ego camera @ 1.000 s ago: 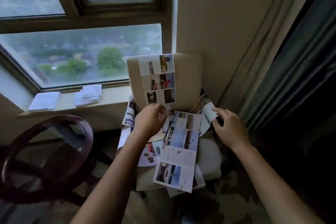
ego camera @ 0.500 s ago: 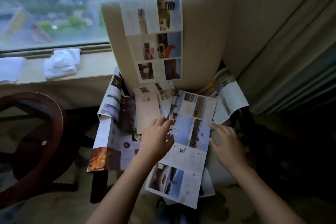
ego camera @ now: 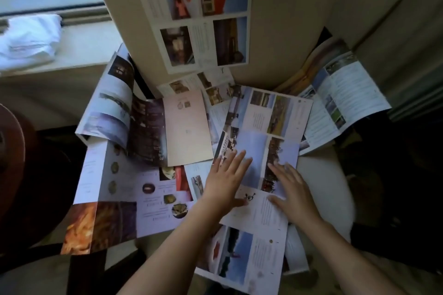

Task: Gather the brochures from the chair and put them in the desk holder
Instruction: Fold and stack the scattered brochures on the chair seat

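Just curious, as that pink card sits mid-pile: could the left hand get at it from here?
Probably yes. The pink card lies uncovered on top of other brochures, and the left hand, flat on the long brochure, is beside its lower corner.

We see the left forearm (ego camera: pixel 172 242) and the right forearm (ego camera: pixel 347 251) bare, uncovered from the wrists to the lower edge of our view. The left grip (ego camera: pixel 224 182) and the right grip (ego camera: pixel 291 189) are bare hands with slim fingers, slightly blurred.
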Motion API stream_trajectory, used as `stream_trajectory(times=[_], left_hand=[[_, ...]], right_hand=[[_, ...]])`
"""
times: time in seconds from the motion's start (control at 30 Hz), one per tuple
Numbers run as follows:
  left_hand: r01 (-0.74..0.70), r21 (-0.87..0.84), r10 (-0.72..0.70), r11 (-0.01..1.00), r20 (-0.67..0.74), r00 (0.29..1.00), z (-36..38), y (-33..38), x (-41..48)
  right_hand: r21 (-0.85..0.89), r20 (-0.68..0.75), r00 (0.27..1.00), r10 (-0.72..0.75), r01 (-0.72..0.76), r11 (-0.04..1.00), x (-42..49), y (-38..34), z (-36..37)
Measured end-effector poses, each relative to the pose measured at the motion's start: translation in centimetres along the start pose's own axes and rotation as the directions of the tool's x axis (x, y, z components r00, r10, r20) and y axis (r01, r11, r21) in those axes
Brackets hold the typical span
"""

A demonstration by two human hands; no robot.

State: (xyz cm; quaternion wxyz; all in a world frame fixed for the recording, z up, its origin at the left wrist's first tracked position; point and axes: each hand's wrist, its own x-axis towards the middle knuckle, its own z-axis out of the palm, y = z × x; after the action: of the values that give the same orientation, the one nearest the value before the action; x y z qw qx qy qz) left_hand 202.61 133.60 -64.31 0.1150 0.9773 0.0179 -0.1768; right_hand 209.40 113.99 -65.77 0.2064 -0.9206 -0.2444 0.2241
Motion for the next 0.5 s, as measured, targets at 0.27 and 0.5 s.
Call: stream_trajectory(times=[0.27,0.5], left_hand=[[0.008,0.034,-0.007,0.999,-0.029,1.0,0.5,-1.2,0.9],[-0.103,0.03,0.107,0.994,-0.263,0.959,-4.1,-0.4,-1.3]], right_hand=[[0.086,-0.199,0.98,0.002,0.016,0.996,-0.2,-1.0,0.3],[-0.025,-0.479,0.863,-0.162,0.171,0.985,-2.3,-3.9,-5.3]])
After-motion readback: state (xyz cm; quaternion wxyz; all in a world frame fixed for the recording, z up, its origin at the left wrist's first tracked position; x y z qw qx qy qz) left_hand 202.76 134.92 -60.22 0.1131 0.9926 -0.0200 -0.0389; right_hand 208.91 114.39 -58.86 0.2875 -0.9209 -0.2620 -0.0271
